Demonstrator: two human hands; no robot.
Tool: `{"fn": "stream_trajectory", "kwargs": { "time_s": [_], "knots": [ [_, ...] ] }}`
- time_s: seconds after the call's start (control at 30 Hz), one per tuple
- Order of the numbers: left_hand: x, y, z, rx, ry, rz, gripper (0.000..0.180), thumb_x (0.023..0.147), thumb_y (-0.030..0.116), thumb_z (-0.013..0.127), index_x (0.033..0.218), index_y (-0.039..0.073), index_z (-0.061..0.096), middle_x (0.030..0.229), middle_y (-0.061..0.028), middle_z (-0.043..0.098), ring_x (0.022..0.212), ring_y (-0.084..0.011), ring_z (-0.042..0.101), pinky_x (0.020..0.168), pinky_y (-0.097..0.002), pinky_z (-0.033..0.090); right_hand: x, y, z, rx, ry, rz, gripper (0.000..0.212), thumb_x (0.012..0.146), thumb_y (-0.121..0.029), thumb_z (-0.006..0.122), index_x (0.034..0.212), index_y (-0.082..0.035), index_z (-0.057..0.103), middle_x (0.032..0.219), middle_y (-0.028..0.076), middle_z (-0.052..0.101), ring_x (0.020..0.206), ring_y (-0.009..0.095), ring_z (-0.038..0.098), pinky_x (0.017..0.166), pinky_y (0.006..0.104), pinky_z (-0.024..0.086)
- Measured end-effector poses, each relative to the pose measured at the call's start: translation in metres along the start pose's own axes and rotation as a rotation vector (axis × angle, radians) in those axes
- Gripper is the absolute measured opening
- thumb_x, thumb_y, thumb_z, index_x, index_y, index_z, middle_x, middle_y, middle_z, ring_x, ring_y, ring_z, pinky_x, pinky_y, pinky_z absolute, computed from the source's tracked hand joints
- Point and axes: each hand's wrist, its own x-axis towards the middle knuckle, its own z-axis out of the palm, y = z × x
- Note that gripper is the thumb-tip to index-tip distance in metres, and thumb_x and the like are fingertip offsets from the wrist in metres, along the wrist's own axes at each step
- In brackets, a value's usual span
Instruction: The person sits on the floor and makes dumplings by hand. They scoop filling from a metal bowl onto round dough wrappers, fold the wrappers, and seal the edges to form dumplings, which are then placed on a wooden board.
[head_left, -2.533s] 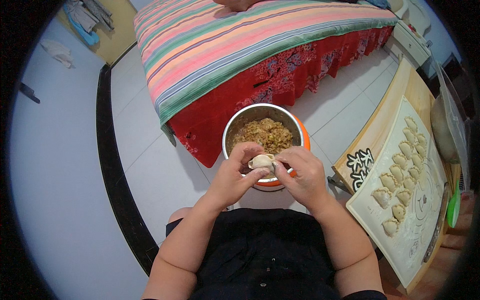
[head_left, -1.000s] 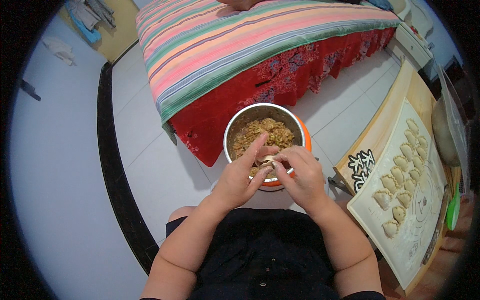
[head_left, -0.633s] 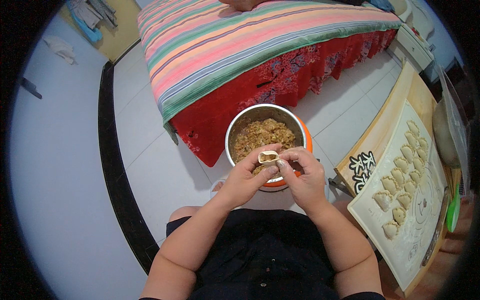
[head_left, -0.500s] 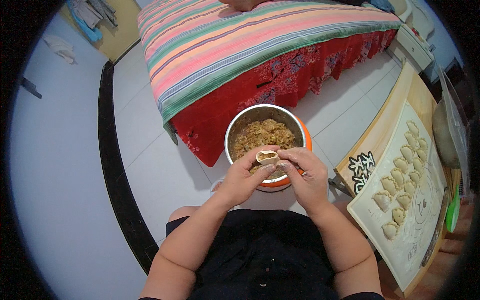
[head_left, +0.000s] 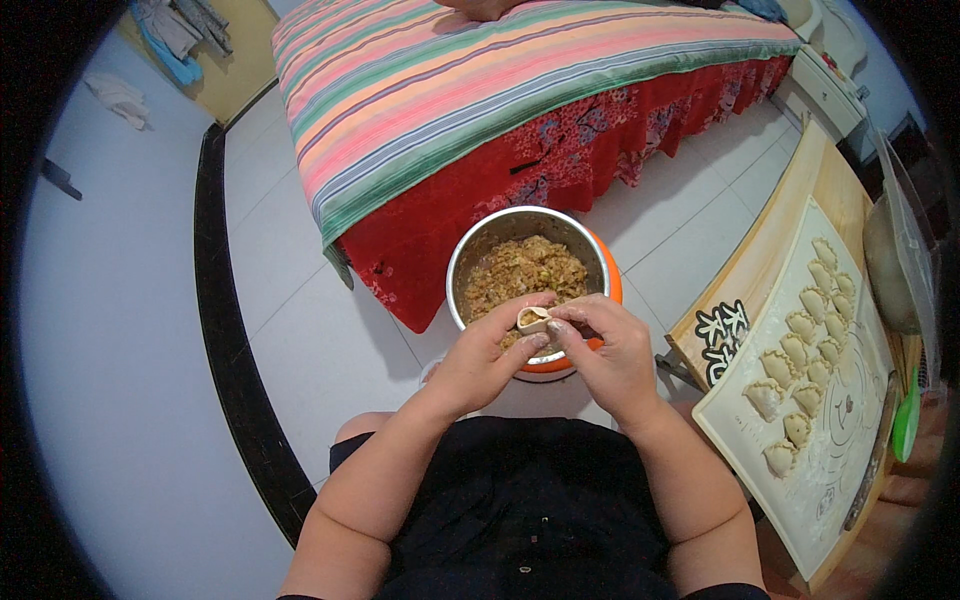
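A dumpling (head_left: pixel 534 320), its pale wrapper folded round brown filling and still gaping at the top, is held between my two hands over the near rim of a steel bowl (head_left: pixel 457 262). My left hand (head_left: pixel 490 348) cradles it from the left, thumb along its near side. The fingertips of my right hand (head_left: pixel 607 345), dusted with flour, pinch its right edge. Chopped brown filling (head_left: pixel 525 268) lies in the bowl, which rests on something orange (head_left: pixel 612 290).
On the right, a white mat (head_left: pixel 745 440) with rows of folded dumplings (head_left: pixel 800 350) covers a wooden table (head_left: pixel 800 215). A green-handled tool (head_left: pixel 906 425) lies beyond it. Ahead stands a bed (head_left: pixel 540 70) with a striped cover. A white wall (head_left: pixel 110 330) runs along the left.
My right fingers have pressed the right side of the wrapper together, so the dumpling's opening is smaller and rounder. Both hands stay over the bowl.
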Motion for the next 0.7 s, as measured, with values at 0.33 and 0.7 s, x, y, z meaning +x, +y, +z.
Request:
{"fn": "stream_trajectory", "kwargs": {
  "time_s": [0.33, 0.7],
  "knots": [
    [0.0014, 0.0080, -0.0014, -0.093, 0.020, -0.104, 0.039, 0.090, 0.010, 0.054, 0.128, 0.002, 0.045, 0.119, -0.0107, 0.055, 0.110, -0.0167, 0.052, 0.093, -0.0303, 0.042, 0.0007, 0.0041, -0.0005, -0.046, 0.053, -0.047, 0.015, 0.077, 0.000, 0.063, 0.091, 0.003, 0.064, 0.087, 0.014, 0.064, 0.077, 0.025, 0.063, 0.068, 0.0312, 0.050],
    [0.0010, 0.0044, -0.0010, -0.027, -0.022, -0.073, 0.038, 0.091, 0.017, 0.055, 0.125, 0.002, 0.049, 0.119, -0.0091, 0.056, 0.110, -0.0170, 0.052, 0.094, -0.0314, 0.042, -0.0003, 0.0012, -0.0038, -0.107, -0.056, 0.015, 0.016, 0.074, 0.000, 0.064, 0.090, 0.002, 0.063, 0.090, 0.016, 0.063, 0.083, 0.030, 0.061, 0.071, 0.0352, 0.049]
  ]
}}
